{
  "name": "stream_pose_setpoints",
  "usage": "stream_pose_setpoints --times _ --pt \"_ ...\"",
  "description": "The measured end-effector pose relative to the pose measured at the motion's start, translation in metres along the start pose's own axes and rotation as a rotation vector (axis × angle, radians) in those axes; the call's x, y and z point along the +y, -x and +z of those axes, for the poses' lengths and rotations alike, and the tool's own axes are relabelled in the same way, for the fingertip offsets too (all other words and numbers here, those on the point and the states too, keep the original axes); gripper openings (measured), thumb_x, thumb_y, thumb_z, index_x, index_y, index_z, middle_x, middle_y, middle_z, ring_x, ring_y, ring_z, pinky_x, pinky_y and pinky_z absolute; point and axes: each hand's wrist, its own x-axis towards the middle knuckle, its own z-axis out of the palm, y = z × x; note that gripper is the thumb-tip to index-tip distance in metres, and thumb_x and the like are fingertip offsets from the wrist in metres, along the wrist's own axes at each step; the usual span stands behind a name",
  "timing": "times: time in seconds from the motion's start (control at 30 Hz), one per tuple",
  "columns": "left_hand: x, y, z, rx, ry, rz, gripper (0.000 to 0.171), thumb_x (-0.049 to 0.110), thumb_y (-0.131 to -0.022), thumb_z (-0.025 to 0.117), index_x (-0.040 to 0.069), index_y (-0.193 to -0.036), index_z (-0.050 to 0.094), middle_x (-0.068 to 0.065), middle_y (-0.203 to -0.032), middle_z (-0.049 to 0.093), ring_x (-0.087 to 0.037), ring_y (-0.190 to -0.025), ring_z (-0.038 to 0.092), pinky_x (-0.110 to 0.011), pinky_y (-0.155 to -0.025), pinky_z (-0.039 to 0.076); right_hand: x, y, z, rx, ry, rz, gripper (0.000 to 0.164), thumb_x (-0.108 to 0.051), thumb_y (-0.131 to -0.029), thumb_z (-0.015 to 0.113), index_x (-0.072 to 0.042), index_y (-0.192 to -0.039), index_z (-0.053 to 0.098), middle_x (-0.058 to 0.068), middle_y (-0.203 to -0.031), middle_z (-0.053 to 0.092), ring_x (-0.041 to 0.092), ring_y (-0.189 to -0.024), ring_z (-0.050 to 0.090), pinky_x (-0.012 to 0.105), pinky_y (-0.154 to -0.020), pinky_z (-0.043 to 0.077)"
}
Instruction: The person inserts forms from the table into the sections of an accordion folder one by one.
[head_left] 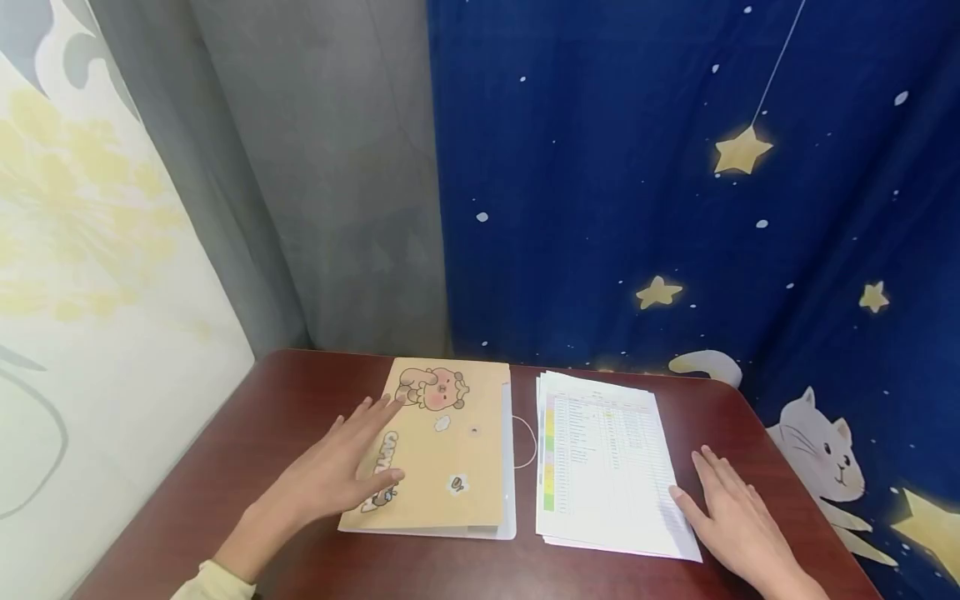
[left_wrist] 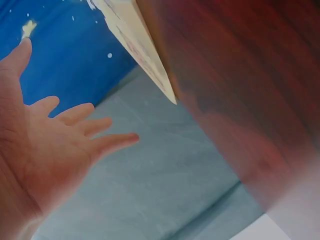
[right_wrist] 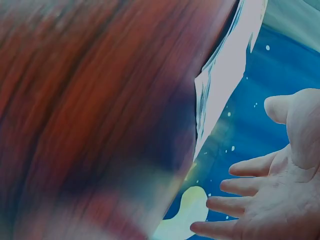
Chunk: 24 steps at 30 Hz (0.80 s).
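Note:
A tan folder (head_left: 450, 450) with cartoon animal drawings lies closed on the table, a clear or white layer showing along its right edge. Over its left side hovers my left hand (head_left: 337, 467), fingers spread and holding nothing; the left wrist view shows that hand (left_wrist: 55, 145) apart from the folder (left_wrist: 142, 47). To the folder's right lies a stack of printed sheets (head_left: 615, 483) with a table and coloured cells on top. My right hand (head_left: 738, 525) is by the stack's right edge, fingers extended. In the right wrist view the right hand (right_wrist: 270, 185) stands apart from the papers (right_wrist: 225, 75).
The dark red-brown table (head_left: 262, 417) has rounded far corners. A thin white elastic loop (head_left: 535, 446) sticks out from the folder towards the papers. Behind the table hang a grey curtain (head_left: 337, 183) and a blue curtain (head_left: 570, 183) with stars; a pale patterned panel (head_left: 97, 333) stands at left.

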Motion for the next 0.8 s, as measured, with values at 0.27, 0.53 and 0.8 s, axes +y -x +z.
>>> stream_pose_setpoints --times 0.27,0.53,0.8 --pt "0.016 -0.007 0.005 -0.008 -0.005 0.064 0.097 0.058 -0.092 0.077 0.035 -0.169 0.023 0.005 -0.176 0.026 -0.033 -0.161 0.029 -0.072 -0.125 0.025 -0.015 -0.002 0.006 0.025 -0.031 -0.049 0.087 -0.054 -0.102 0.063 0.009 -0.157 0.038 0.036 -0.162 0.036 0.058 -0.148 0.035 0.077 -0.115 0.032" --pt "0.023 -0.012 0.010 -0.040 0.012 0.102 0.096 0.058 -0.093 0.075 0.038 -0.169 0.020 -0.004 -0.175 0.030 -0.033 -0.162 0.027 -0.069 -0.125 0.027 -0.041 -0.004 0.012 0.052 -0.018 -0.122 0.086 -0.049 -0.097 0.072 0.003 -0.158 0.041 0.028 -0.165 0.040 0.052 -0.151 0.038 0.073 -0.118 0.035" --pt "0.034 -0.019 0.015 -0.068 0.012 0.148 0.094 0.059 -0.094 0.073 0.038 -0.169 0.021 0.005 -0.176 0.022 -0.035 -0.161 0.030 -0.067 -0.125 0.030 -0.073 -0.007 0.020 0.098 0.009 -0.253 0.080 -0.052 -0.093 0.075 -0.004 -0.153 0.053 0.018 -0.162 0.049 0.043 -0.149 0.046 0.067 -0.116 0.042"
